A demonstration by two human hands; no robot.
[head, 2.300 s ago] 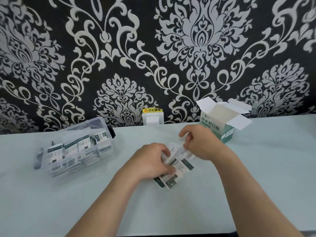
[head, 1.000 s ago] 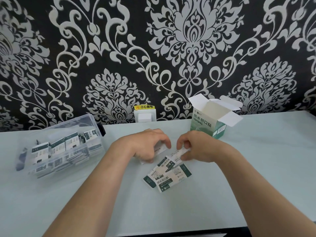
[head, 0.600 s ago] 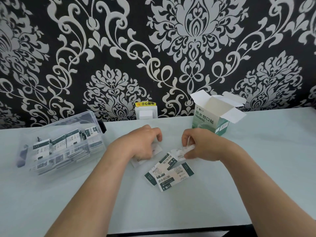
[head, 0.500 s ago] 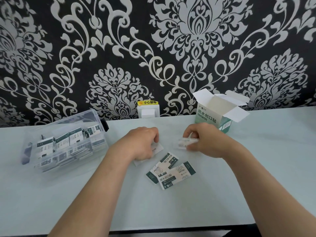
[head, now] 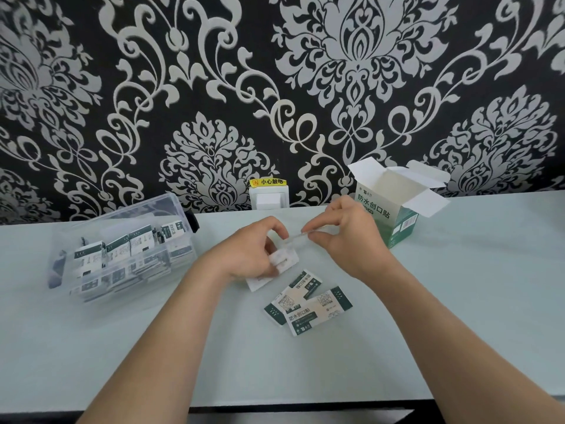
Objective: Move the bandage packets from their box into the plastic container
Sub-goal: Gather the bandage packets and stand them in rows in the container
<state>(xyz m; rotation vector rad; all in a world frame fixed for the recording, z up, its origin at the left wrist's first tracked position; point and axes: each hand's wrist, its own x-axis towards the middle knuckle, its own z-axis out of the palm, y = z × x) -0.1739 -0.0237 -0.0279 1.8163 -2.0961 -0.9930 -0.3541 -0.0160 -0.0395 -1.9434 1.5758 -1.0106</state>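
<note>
Moving in from the right over the last half second, the person's right hand (head: 345, 240) has lifted off the table and now hangs close to the left hand (head: 244, 255), both low over a pale, smooth tabletop (head: 458, 301). The right thumb and forefinger pinch one thin white bandage packet (head: 298, 241), seen almost edge-on, and its far end reaches the left fingers. The left hand's fingers curl around a small bunch of plain white bandage packets (head: 282, 261); how many cannot be told. A white packet corner (head: 256, 281) sticks out beneath that hand, and it is unclear whether it is held or lying loose. Just in front of the hands, a few green-and-white printed bandage packets (head: 305, 304) lie flat and overlapping on the table. Behind the right hand stands the white-and-green cardboard box (head: 394, 209), upright with its top flaps open. Well apart to the left sits the clear plastic container (head: 122, 249), with more green-and-white packets packed inside it in a row. Between container and box, at the table's back edge, is a white wall socket (head: 269, 198) with a yellow warning sticker. Black wallpaper with a silver floral pattern (head: 214, 87) fills the background.
</note>
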